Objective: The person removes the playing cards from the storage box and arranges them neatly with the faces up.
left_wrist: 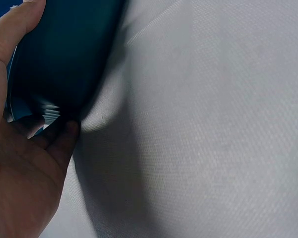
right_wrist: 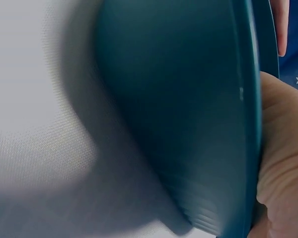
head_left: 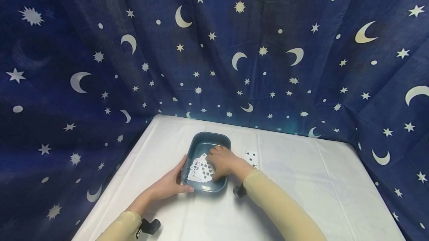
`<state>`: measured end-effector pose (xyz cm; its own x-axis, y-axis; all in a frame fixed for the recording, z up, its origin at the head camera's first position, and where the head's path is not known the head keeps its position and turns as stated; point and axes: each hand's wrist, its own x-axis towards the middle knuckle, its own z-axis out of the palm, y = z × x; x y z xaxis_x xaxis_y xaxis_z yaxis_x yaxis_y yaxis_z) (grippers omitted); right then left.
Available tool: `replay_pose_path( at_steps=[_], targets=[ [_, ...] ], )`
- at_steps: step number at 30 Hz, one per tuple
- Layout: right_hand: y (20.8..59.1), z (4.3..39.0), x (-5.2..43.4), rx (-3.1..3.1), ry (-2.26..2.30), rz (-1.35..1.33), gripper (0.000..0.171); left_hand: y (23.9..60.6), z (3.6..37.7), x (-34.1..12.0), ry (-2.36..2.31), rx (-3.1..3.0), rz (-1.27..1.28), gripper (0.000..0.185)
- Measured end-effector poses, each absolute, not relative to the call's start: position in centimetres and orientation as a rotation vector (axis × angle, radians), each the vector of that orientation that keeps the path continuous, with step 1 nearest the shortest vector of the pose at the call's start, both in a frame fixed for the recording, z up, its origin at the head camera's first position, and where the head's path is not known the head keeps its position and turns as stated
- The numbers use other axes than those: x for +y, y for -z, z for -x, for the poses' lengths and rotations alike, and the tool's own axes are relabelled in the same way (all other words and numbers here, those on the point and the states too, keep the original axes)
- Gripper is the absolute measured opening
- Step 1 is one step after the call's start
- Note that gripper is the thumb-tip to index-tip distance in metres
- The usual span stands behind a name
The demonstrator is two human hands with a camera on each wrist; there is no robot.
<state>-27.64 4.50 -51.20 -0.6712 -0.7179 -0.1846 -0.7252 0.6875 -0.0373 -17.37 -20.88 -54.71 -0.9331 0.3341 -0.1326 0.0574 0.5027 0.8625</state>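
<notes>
A dark teal plastic tub [head_left: 201, 142] stands on the white tablecloth. Inside it lies a loose spread of playing cards [head_left: 200, 169]. My left hand [head_left: 171, 183] grips the tub's near left corner, thumb against the left wall and fingers along the near wall. From the left wrist, my palm [left_wrist: 20, 173] and thumb [left_wrist: 15, 25] press the tub's outer wall [left_wrist: 64, 54]. My right hand [head_left: 222, 161] reaches into the tub from the right, fingers curled down over the cards. The right wrist view shows the tub's outer wall [right_wrist: 179, 109] with my palm [right_wrist: 283, 148] above its rim.
A couple of playing cards [head_left: 250, 157] lie face up on the cloth just right of the tub. The white table [head_left: 318, 189] is walled at the back and both sides by dark blue curtains with moons and stars [head_left: 214, 47].
</notes>
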Motion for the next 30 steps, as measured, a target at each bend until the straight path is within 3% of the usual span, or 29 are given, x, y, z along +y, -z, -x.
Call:
replay_pose_path(
  at_steps=[6,12,21,30],
  targets=[
    [50.7,27.8,5.2,2.726,0.14,1.18,0.095,54.8,17.4,-20.9,-1.389,2.473,-0.341,0.128],
    [47.7,28.0,7.7,2.795,0.342,1.138,0.095,54.8,17.3,-20.9,-1.396,2.471,-0.324,0.127],
    [44.6,29.0,17.1,2.943,0.513,0.987,0.088,54.9,17.3,-20.6,-1.377,2.506,-0.294,0.129],
    [46.9,29.5,24.4,2.97,0.428,0.721,0.088,55.0,17.4,-20.6,-1.364,2.512,-0.28,0.129]
  ],
)
